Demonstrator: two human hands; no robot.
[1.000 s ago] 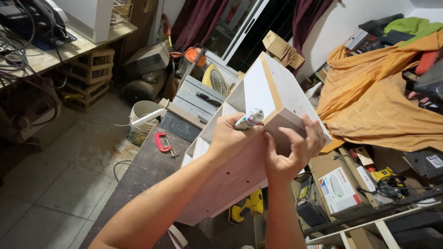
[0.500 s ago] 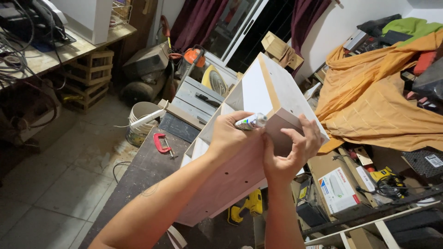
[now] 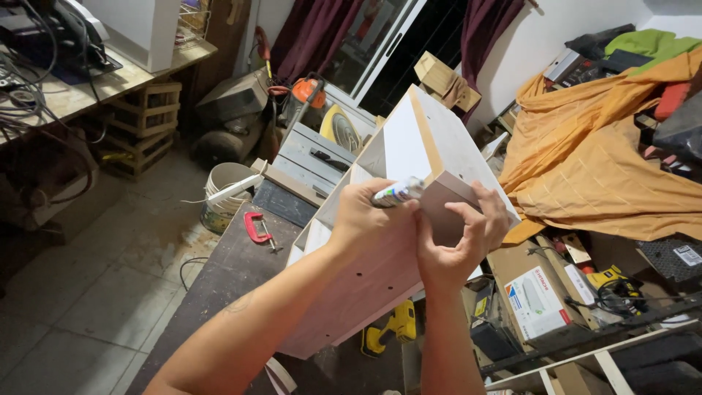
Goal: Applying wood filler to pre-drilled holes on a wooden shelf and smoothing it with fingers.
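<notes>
A white and pale-wood cabinet box (image 3: 413,139) stands tilted on the dark workbench (image 3: 227,274). My left hand (image 3: 362,216) grips a small glue tube (image 3: 397,193), its tip laid against the box's near corner. My right hand (image 3: 457,238) presses a brown strip of edge banding (image 3: 443,205) onto that same corner, fingers wrapped over its edge. Both hands touch the box and sit close together.
A red clamp (image 3: 256,225) lies on the workbench. A white bucket (image 3: 223,190) stands on the floor beyond it. A yellow drill (image 3: 391,329) and cardboard boxes (image 3: 534,292) sit below right. An orange cloth (image 3: 599,161) covers a pile at right.
The glue tube has tipped flatter and shifted slightly along the corner. My right hand stays pressed on the brown strip, nearly unmoved.
</notes>
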